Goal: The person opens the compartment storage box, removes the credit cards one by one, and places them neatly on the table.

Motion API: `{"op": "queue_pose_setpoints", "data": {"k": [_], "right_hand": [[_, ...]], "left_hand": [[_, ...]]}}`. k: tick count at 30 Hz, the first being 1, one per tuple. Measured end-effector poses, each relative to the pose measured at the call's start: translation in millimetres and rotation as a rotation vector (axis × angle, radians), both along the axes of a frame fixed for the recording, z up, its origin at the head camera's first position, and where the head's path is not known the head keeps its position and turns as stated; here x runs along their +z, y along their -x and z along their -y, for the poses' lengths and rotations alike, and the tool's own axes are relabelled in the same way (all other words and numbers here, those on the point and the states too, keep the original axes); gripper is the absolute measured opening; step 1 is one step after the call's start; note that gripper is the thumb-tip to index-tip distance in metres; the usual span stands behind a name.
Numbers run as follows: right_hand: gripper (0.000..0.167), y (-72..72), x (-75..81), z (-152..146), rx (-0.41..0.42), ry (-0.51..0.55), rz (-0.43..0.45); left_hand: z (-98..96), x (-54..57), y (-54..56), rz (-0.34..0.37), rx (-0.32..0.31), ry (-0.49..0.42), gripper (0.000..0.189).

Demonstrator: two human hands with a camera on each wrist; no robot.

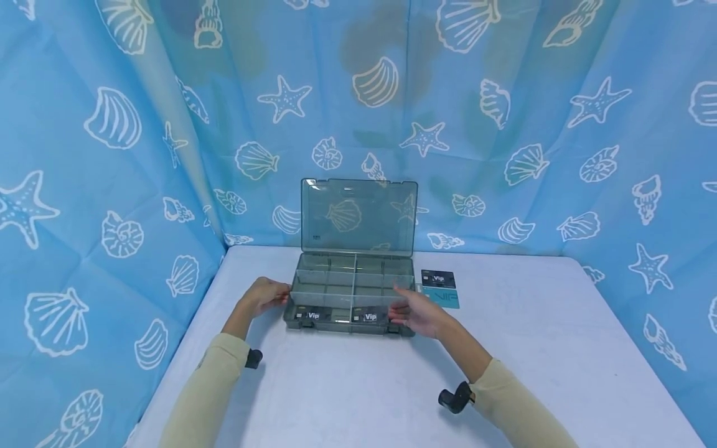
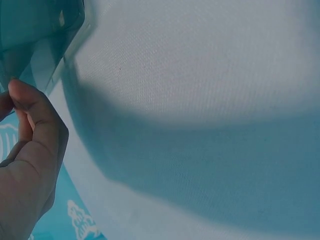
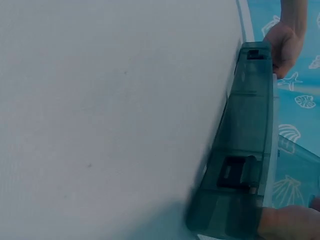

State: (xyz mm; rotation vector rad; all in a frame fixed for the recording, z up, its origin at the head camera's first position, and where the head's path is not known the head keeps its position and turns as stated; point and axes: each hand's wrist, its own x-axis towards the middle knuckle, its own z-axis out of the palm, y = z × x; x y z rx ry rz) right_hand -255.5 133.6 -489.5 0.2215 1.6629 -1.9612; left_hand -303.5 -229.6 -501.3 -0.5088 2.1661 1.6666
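Observation:
A translucent grey compartment box sits on the table with its lid raised. Clear dividers split its inside into several compartments. In the front row lie two black cards marked "Vip", a left card and a right card. My left hand grips the box's left side, its thumb and fingertips together at the edge in the left wrist view. At the right end, my right hand holds the box's side wall, fingers over the front right corner. Two latches, one a black latch, show on the front wall.
To the right of the box lie a black "Vip" card and a teal card, on the white table. A blue curtain with shells and starfish hangs behind and on both sides. Each wrist wears a small black camera.

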Motion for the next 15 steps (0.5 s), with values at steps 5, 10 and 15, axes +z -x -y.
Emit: {"op": "queue_pose_setpoints", "data": {"k": [5, 10, 15], "right_hand": [[0.035, 1.2, -7.4, 4, 0.061, -0.146, -0.113], [0.027, 2.1, -16.3, 9, 0.057, -0.354, -0.273], [0.021, 3.3, -21.4, 14, 0.04, -0.495, -0.369]], "left_hand": [[1.1, 0.1, -0.5, -0.006, -0.002, 0.008, 0.032], [0.9, -1.8, 1.0, -0.02, -0.011, -0.006, 0.032], [1.7, -2.5, -0.2, -0.021, -0.009, -0.009, 0.032]]}}
